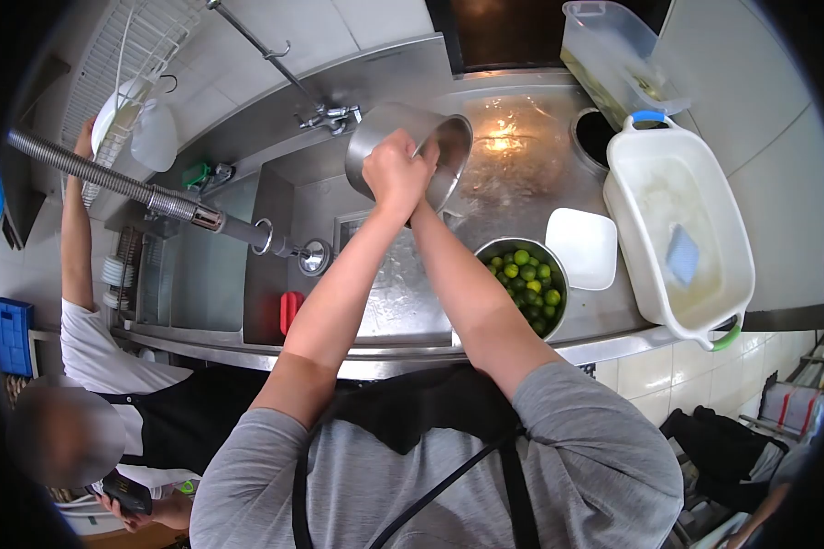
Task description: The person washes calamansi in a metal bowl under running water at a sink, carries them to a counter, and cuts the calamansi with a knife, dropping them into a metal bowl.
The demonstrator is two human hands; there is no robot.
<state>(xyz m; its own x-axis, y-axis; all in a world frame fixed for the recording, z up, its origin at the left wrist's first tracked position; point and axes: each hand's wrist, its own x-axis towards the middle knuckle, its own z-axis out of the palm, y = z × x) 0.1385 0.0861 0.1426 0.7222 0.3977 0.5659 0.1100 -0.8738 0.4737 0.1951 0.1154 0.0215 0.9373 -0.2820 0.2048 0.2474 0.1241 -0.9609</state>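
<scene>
A large steel pot is tilted on its side over the sink, its opening turned to the right. My left hand is closed on the pot's near rim. Just behind it, my right hand is mostly covered by the left one; its fingers are largely hidden at the pot's mouth. A steel bowl of green limes stands on the counter to the right of my forearms. Beside it lies a white square lid or tray.
A white tub with a blue cloth stands at the right, near a clear container. The spray hose crosses the left side. A co-worker reaches to the wire rack. A red object sits in the sink.
</scene>
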